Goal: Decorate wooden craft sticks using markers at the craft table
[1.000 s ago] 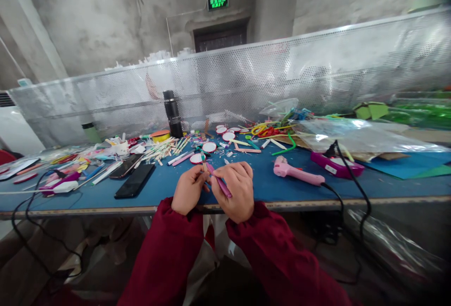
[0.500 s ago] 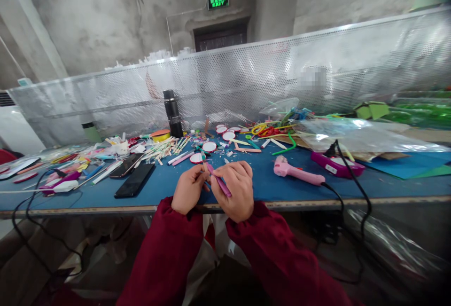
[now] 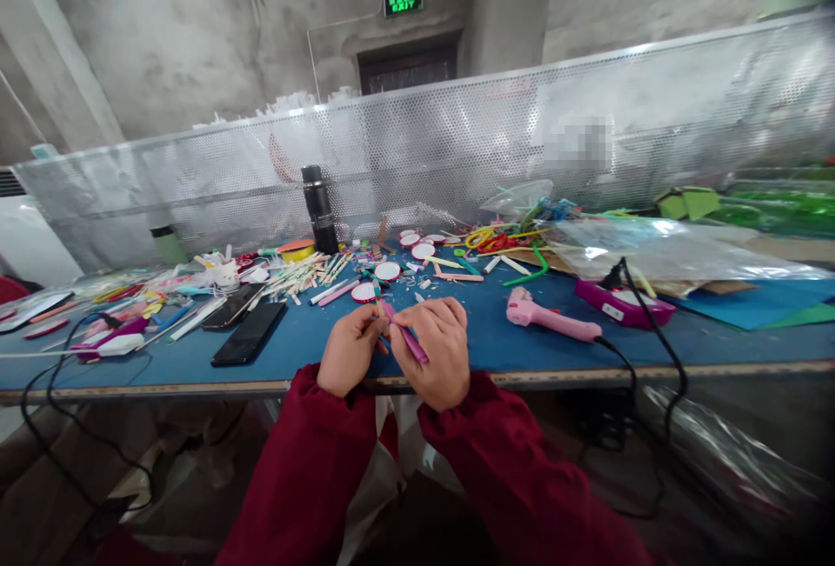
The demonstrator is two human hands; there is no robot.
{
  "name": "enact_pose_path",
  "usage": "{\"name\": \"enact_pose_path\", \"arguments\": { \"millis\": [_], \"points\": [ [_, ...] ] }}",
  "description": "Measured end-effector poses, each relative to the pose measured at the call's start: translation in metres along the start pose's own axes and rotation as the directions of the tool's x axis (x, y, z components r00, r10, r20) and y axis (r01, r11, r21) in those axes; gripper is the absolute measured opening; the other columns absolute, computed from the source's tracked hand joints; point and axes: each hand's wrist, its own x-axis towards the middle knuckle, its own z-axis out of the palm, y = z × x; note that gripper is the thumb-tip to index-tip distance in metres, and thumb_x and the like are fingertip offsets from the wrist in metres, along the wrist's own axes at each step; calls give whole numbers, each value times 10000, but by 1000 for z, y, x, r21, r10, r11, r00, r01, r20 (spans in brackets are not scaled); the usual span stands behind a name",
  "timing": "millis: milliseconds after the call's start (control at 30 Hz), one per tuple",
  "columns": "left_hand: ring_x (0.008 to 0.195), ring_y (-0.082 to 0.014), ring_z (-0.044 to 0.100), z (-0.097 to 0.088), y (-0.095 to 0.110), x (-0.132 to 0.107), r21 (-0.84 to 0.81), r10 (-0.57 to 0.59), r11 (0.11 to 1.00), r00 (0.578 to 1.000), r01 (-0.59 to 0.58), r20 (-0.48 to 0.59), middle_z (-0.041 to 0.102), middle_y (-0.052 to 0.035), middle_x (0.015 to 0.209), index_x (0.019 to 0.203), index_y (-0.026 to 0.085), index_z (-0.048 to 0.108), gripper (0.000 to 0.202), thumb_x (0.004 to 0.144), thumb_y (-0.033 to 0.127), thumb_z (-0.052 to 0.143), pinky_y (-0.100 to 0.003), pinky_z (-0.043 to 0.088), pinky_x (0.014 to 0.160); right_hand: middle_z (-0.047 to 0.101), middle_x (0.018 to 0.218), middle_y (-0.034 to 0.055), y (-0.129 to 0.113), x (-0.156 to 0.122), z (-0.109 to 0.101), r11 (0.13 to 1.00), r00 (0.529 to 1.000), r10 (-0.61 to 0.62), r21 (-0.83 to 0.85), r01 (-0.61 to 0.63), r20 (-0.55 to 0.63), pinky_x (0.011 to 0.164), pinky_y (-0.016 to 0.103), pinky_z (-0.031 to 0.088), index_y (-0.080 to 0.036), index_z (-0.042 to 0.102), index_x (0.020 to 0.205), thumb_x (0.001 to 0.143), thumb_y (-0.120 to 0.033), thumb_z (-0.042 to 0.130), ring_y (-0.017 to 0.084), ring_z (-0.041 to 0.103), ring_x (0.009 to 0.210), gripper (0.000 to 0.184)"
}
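Both my hands meet at the near edge of a blue table (image 3: 509, 344). My right hand (image 3: 436, 353) is closed around a pink marker-like stick (image 3: 410, 342), which slants up to the left. My left hand (image 3: 349, 349) pinches the stick's upper end with thumb and forefinger, together with a small brown piece too small to name. Both sleeves are dark red. Just beyond my fingers lie round red-rimmed white discs (image 3: 387, 271) and short straw pieces.
A pink glue gun (image 3: 544, 316) lies to the right, with a black cord going over the table edge. Two dark phones (image 3: 249, 333) lie to the left. A black flask (image 3: 319, 209) stands at the back by a perforated metal screen. Plastic bags (image 3: 652, 253) lie right.
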Motion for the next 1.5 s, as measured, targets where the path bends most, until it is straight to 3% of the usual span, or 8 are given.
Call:
{"name": "enact_pose_path", "arguments": {
  "millis": [900,1300,1500],
  "points": [
    [516,-87,515,0,-1,1,16,-1,1000,1000,1,-15,606,24,678,846,171,641,195,876,336,543,-199,390,516,723,849,-11,0,1,0,1000,1000,-24,-9,24,17,891,390,381,-243,586,849,848,-206,622,179,629,881,52],
    [527,-90,540,0,-2,0,-5,-16,1000,1000,16,-3,635,15,697,888,163,650,209,888,342,541,-204,398,530,714,850,-3,0,1,-1,1000,999,24,-14,-25,-27,883,393,388,-243,582,850,853,-203,625,181,631,864,59],
    [518,-85,532,0,0,0,-5,-8,1000,1000,8,-4,613,25,684,913,168,660,212,890,344,545,-202,398,525,718,836,-9,0,1,-1,1000,1000,-19,1,19,1,871,390,384,-244,583,858,854,-206,616,180,625,856,50]
  ]
}}
